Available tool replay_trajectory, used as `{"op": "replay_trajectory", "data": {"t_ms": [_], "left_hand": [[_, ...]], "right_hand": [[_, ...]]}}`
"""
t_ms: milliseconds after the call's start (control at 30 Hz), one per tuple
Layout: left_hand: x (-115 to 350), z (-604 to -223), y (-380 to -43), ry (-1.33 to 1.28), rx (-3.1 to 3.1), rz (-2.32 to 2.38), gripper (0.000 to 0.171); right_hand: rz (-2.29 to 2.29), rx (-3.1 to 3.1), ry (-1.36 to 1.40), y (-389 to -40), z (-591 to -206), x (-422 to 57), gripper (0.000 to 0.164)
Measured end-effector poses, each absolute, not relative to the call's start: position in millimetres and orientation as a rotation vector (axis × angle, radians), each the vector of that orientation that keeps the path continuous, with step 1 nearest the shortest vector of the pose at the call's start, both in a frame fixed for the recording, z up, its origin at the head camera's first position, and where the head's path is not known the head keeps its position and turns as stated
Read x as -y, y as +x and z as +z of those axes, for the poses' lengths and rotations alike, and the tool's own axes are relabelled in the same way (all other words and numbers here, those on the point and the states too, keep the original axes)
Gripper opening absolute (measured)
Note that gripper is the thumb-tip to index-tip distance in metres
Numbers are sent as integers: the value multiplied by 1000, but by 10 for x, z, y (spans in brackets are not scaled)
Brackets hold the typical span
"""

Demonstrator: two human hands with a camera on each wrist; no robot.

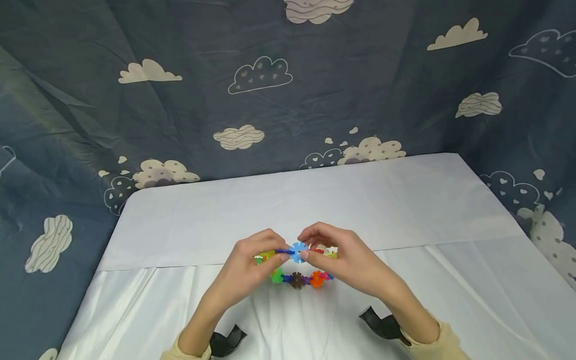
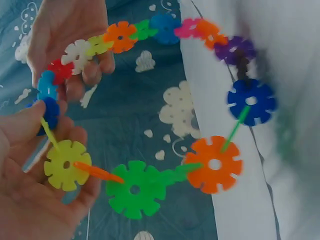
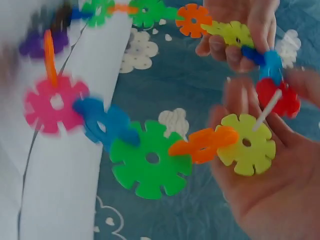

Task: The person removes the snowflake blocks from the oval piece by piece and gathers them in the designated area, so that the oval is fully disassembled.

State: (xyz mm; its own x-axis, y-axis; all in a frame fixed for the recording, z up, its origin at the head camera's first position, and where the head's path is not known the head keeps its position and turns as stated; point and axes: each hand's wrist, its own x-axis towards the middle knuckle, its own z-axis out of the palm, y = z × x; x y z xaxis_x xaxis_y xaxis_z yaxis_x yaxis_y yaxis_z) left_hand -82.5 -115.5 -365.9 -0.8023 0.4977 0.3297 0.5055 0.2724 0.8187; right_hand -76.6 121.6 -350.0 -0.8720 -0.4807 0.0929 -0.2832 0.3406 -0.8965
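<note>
Between both hands hangs a closed loop of notched plastic snowflake discs in many colours. My left hand (image 1: 249, 262) pinches a dark blue snowflake disc (image 2: 49, 114) at the far side of the loop. Right beside it, the thumb and fingertips of my right hand (image 1: 348, 255) hold a light blue snowflake disc (image 1: 298, 252), which joins the dark blue one. A red snowflake disc (image 3: 282, 100) follows on the right hand's side. Lower in the loop, nearer the body, are a brown disc (image 1: 297, 280) and an orange disc (image 1: 317, 279). Yellow (image 2: 67, 165) and green discs (image 2: 135, 190) hang by the left palm.
A white cloth covers the table (image 1: 405, 200) below the hands. Behind and at the sides hangs a dark blue curtain (image 1: 193, 110) with cloud prints. Black straps (image 1: 382, 325) stick out at both wrists, next to beige sleeves (image 1: 438, 345).
</note>
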Motion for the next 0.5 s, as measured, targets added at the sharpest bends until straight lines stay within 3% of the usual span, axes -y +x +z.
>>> {"op": "replay_trajectory", "data": {"t_ms": [167,500], "left_hand": [[1161,-3707,-775,-1104,2406,-1450,12],[1115,-3773,-780,-1241,2266,-1196,24]], "right_hand": [[-1438,-2305,-740,-735,-3473,-1252,5],[-1356,-2326,-820,-724,-3428,-1261,9]]}}
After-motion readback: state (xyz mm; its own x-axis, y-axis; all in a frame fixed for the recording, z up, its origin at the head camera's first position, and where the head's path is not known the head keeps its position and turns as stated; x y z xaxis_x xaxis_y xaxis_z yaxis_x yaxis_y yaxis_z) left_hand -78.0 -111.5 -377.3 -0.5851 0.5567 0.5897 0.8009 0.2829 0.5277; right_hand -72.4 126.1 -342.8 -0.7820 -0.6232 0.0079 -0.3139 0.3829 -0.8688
